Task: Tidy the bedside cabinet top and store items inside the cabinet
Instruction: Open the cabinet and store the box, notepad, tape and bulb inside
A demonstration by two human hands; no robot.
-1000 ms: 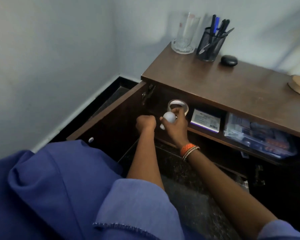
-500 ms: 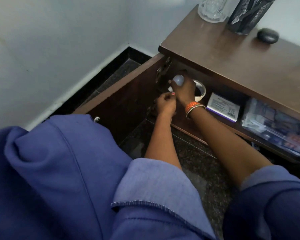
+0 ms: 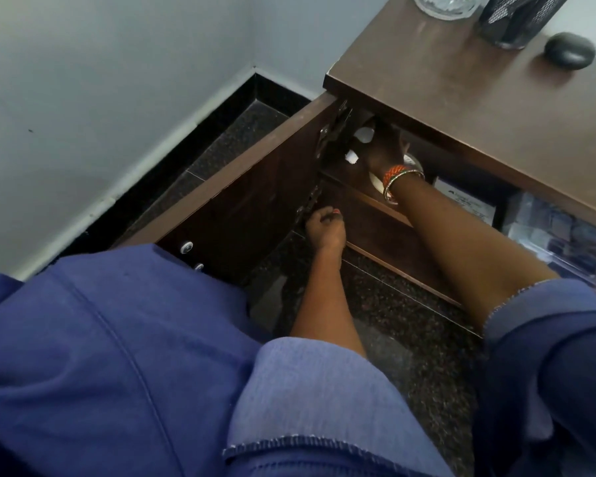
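Observation:
The brown bedside cabinet (image 3: 461, 98) stands with its left door (image 3: 241, 187) swung open. My right hand (image 3: 382, 146) reaches into the left corner of the upper shelf and grips a small white bottle (image 3: 361, 135), mostly hidden by my fingers and the dark inside. A roll of tape (image 3: 412, 160) lies on the shelf just behind my wrist. My left hand (image 3: 326, 228) hangs lower, in front of the shelf edge, with its fingers curled and nothing seen in it.
On the cabinet top stand a glass (image 3: 444, 3), a black mesh pen holder (image 3: 516, 18) and a black oval case (image 3: 570, 50). A white box (image 3: 468, 204) and a clear plastic pack (image 3: 565, 235) lie further right on the shelf. The wall corner is on the left.
My right hand has carried the white bottle deeper into the shelf's left corner. My left hand has dropped away below it. The view has tilted down.

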